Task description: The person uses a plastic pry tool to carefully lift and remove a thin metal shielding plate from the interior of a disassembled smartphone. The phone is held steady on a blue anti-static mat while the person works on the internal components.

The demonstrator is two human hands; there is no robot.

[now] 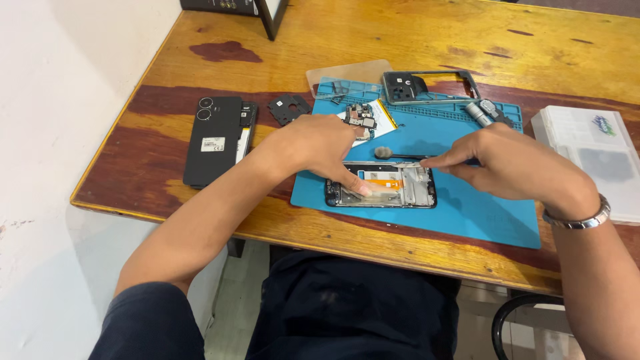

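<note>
Left hand [320, 148] presses its fingers [357, 185] flat on the opened phone [400, 187]; right hand [513, 167] pinches a brush [393, 155] above it.

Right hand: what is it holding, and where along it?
The right hand pinches a thin dark brush by its handle end; the bristle tip points left over the opened phone, which the left hand steadies.

White rect. label [213, 144] on black phone back [212, 139] (left of blue mat [467, 207]), text unreadable.
</note>
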